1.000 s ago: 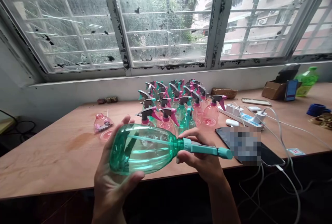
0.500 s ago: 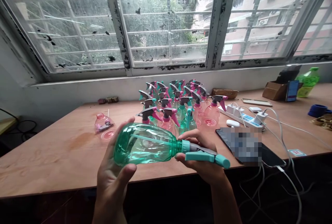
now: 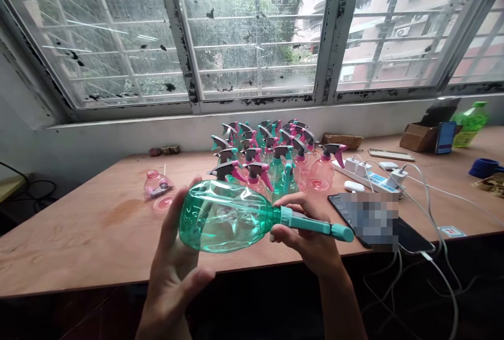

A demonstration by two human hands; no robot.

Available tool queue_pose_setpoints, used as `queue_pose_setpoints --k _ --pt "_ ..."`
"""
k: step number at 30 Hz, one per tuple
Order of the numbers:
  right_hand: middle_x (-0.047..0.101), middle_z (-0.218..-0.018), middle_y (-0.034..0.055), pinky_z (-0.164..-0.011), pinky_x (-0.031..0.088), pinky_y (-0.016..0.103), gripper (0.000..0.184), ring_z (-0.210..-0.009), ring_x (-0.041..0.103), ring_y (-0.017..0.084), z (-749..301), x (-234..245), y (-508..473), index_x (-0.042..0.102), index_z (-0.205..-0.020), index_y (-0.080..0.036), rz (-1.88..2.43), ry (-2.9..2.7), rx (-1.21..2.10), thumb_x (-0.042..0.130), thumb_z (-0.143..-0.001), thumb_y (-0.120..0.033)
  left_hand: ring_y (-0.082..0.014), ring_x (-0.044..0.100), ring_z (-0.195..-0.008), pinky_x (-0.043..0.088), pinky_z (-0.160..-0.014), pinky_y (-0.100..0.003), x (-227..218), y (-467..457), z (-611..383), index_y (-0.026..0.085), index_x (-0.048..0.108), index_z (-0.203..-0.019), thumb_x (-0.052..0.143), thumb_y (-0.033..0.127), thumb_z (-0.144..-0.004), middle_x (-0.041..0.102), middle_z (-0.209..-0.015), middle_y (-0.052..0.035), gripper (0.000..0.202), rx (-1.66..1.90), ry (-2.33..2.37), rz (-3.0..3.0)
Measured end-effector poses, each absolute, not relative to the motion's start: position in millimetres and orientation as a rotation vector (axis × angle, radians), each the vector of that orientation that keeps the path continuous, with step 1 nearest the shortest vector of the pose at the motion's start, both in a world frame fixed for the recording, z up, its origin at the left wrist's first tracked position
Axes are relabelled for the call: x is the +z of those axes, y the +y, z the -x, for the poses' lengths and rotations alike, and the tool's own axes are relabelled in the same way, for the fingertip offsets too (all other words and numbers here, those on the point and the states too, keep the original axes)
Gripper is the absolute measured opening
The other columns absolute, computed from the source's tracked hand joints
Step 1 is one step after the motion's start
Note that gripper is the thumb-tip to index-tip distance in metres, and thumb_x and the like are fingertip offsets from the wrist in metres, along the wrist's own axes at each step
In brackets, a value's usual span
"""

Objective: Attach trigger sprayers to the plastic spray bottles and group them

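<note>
A clear green spray bottle (image 3: 226,219) lies sideways in the air above the table's front edge, its base to the left. The teal spray head (image 3: 315,223) points right, with its trigger facing me. My right hand (image 3: 311,240) grips the bottle at the neck and collar between thumb and fingers. Cupped around the base, my left hand (image 3: 175,266) has its fingers stretched along the bottle's left end and its thumb apart below; the bottle partly hides whether they touch. Just behind stand several pink and green spray bottles (image 3: 321,172) with trigger heads.
An open pink bottle (image 3: 153,187) without a spray head sits left on the wooden table (image 3: 79,224). To the right are a power strip (image 3: 368,177), cables, a dark tablet or phone (image 3: 413,235), a cardboard box (image 3: 419,137) and a green jug (image 3: 470,124). Windows rise behind.
The green spray bottle has rolled about its length, turning its trigger towards me, and shifted slightly right. My left thumb has moved away from the bottle.
</note>
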State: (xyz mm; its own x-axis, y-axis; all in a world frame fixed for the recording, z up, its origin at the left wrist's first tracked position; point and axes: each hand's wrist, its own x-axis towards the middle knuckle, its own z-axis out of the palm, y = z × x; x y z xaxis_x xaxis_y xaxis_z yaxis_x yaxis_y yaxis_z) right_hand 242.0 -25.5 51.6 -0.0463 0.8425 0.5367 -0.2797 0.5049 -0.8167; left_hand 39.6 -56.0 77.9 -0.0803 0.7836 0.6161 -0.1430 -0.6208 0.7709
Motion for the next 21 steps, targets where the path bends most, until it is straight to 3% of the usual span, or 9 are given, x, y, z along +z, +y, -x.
queue_pose_setpoints --k 4,7,14,17,21 --pt "0.070 -0.078 -0.0008 -0.056 0.059 0.025 0.033 -0.063 0.068 0.015 -238 53 -26 0.066 -0.100 -0.023 0.601 -1.303 0.994 0.088 -0.076 -0.029 -0.0392 0.042 -0.143 0.042 -0.115 -0.054 81 -48 -42 0.034 0.053 -0.145 0.077 0.030 -0.084 0.048 -0.155 -0.0057 0.065 1.808 0.838 -1.494" --pt "0.069 -0.073 -0.0021 -0.055 0.059 0.026 0.031 -0.058 0.068 0.015 -234 53 -25 0.065 -0.100 -0.023 0.558 -1.247 1.060 0.086 -0.079 -0.031 -0.0371 0.038 -0.146 0.043 -0.116 -0.049 81 -46 -44 0.033 0.054 -0.143 0.078 0.024 -0.082 0.048 -0.156 -0.0048 0.067 1.852 0.799 -1.515" --pt "0.069 -0.068 -0.0040 -0.054 0.057 0.025 0.028 -0.055 0.067 0.014 -232 53 -25 0.063 -0.101 -0.023 0.531 -1.205 1.072 0.083 -0.082 -0.030 -0.0321 0.038 -0.148 0.021 -0.125 -0.055 75 -47 -47 0.043 0.047 -0.147 0.077 0.021 -0.084 0.056 -0.149 0.0012 0.073 1.911 0.809 -1.540" --pt "0.070 -0.074 -0.0031 -0.055 0.057 0.024 0.029 -0.059 0.068 0.014 -234 53 -26 0.064 -0.100 -0.024 0.577 -1.244 0.998 0.085 -0.079 -0.027 -0.0351 0.038 -0.147 0.019 -0.126 -0.056 75 -47 -44 0.037 0.048 -0.148 0.078 0.034 -0.083 0.058 -0.147 -0.0027 0.072 1.878 0.744 -1.514" --pt "0.071 -0.081 -0.0004 -0.057 0.057 0.024 0.038 -0.068 0.070 0.017 -238 51 -27 0.066 -0.103 -0.024 0.639 -1.379 0.903 0.089 -0.072 -0.024 -0.0408 0.038 -0.146 0.025 -0.125 -0.054 77 -40 -35 0.028 0.061 -0.139 0.083 0.052 -0.074 0.051 -0.153 -0.0063 0.072 1.900 0.654 -1.517"
